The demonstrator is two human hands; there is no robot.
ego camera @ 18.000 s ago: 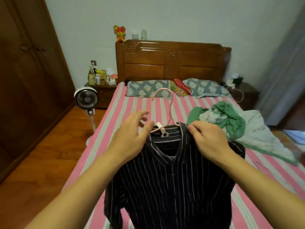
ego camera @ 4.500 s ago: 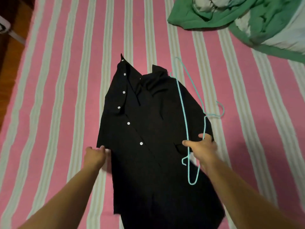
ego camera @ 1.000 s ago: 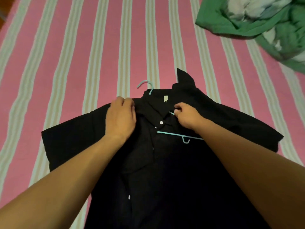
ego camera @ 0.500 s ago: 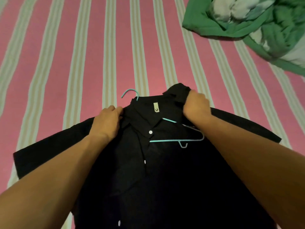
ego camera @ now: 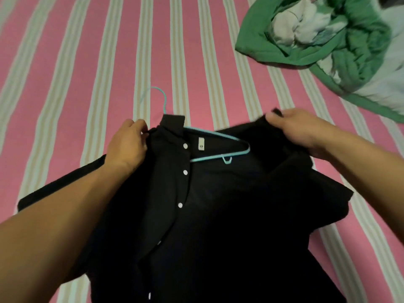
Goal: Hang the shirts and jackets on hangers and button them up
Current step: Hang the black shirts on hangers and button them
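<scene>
**Black shirt on teal hanger, right shoulder still off**

Black shirt (ego camera: pixel 218 215) lies collar-away on the bed (ego camera: pixel 87 62). Teal hanger (ego camera: pixel 218 147): left arm covered, right arm bare. Left hand (ego camera: pixel 127 147) pinches collar beside hanger neck. Right hand (ego camera: pixel 297 130), nearer the bare arm, grips the right front panel beyond it.

**A striped bed under soft, dim light**

Nearly everything in sight is the bed. Its sheet (ego camera: pixel 109 51) is pink, crossed by pale cream-and-white stripes that run away from the viewer and fan outward toward the near edge. At the far right a green quilt (ego camera: pixel 360 40) lies crumpled on the sheet, its lighter, whitish lining showing in the folds and along its right side. The light is low and even, with no hard shadows on the cloth. No wall, floor or window shows.
</scene>
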